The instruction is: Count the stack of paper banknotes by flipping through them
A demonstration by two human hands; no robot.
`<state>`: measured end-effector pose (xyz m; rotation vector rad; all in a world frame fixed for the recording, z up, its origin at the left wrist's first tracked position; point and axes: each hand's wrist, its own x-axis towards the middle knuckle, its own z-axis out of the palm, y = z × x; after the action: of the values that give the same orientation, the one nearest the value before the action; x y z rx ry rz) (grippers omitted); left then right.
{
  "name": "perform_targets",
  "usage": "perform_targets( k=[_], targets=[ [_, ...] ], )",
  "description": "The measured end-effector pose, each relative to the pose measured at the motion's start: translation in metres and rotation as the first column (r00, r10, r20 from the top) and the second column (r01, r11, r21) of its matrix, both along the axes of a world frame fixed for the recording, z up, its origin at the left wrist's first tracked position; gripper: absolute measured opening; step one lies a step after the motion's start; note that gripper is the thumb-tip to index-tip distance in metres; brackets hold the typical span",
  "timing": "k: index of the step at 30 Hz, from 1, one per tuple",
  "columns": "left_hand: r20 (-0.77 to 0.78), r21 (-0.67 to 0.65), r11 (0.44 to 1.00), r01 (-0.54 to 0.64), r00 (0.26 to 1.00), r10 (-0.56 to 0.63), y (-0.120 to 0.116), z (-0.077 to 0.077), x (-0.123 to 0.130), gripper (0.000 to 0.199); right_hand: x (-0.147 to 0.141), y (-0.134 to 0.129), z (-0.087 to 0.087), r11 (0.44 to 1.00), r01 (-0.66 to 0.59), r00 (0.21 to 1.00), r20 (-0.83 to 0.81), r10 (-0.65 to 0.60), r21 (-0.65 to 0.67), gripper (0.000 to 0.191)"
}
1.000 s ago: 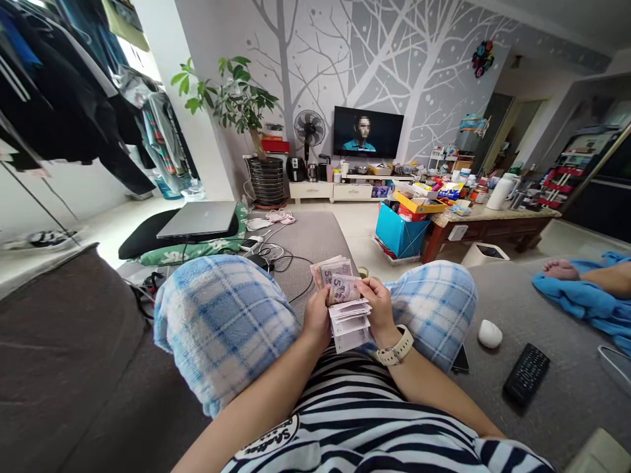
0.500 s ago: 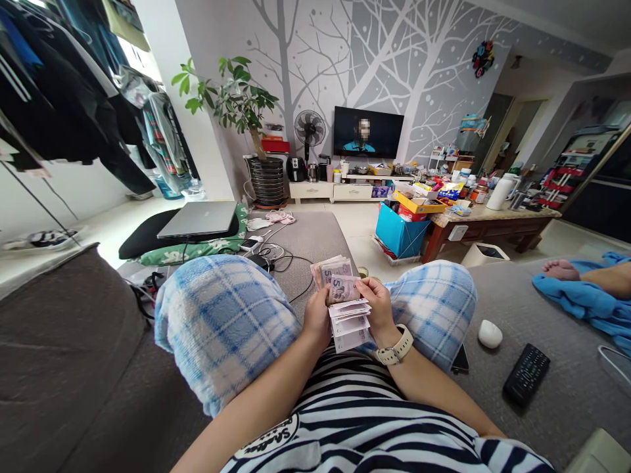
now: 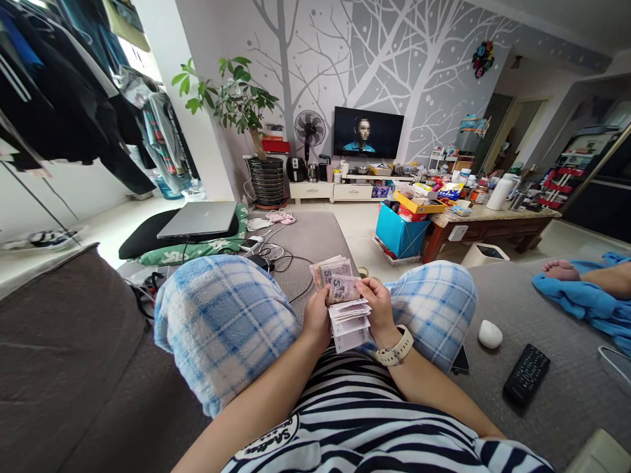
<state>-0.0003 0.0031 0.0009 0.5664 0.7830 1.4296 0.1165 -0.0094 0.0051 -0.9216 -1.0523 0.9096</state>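
Several banknotes are fanned out between my hands, above my lap. My left hand grips their left edge, with the fingers partly hidden behind the notes. On the right side, my right hand pinches the front note marked 5 between thumb and fingers. Below it, more pale notes hang in overlapping layers towards my striped shirt. A beige watch is on my right wrist.
A remote, a white rounded case and a partly covered phone lie right of my knee. Cables and a laptop are ahead on the left. Another person's foot rests at the right.
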Motion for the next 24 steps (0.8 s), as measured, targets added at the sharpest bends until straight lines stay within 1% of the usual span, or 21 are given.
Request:
perform_targets(
  k=[4, 9, 14, 18, 21, 24],
  targets=[
    [-0.003, 0.006, 1.0, -0.013, 1.0, 0.013, 0.0, 0.0, 0.0, 0.029, 0.0, -0.003, 0.001, 1.0, -0.012, 1.0, -0.01, 0.012, 0.014, 0.031],
    [0.014, -0.001, 0.999, -0.033, 0.999, 0.033, -0.004, 0.004, -0.001, 0.032, -0.002, -0.006, 0.003, 0.997, -0.076, 0.996, -0.038, 0.076, -0.008, 0.035],
    [-0.017, -0.012, 1.0, -0.003, 1.0, 0.003, -0.009, 0.009, -0.002, 0.03, -0.002, -0.003, 0.002, 1.0, -0.025, 0.999, -0.032, 0.025, 0.0, 0.03],
    [-0.015, 0.004, 1.0, 0.019, 1.0, -0.019, -0.012, 0.011, -0.002, 0.032, -0.002, 0.0, -0.001, 1.0, 0.02, 0.998, -0.065, -0.021, -0.014, 0.032],
    [-0.015, 0.02, 0.999, 0.04, 0.999, -0.039, -0.013, 0.012, -0.002, 0.033, -0.001, 0.001, -0.002, 1.0, 0.013, 0.997, -0.079, -0.015, -0.02, 0.031],
    [-0.022, 0.025, 0.998, 0.052, 0.998, -0.051, -0.014, 0.012, -0.003, 0.031, 0.0, 0.0, -0.001, 1.0, 0.0, 0.999, -0.045, 0.0, -0.016, 0.03]
  ],
)
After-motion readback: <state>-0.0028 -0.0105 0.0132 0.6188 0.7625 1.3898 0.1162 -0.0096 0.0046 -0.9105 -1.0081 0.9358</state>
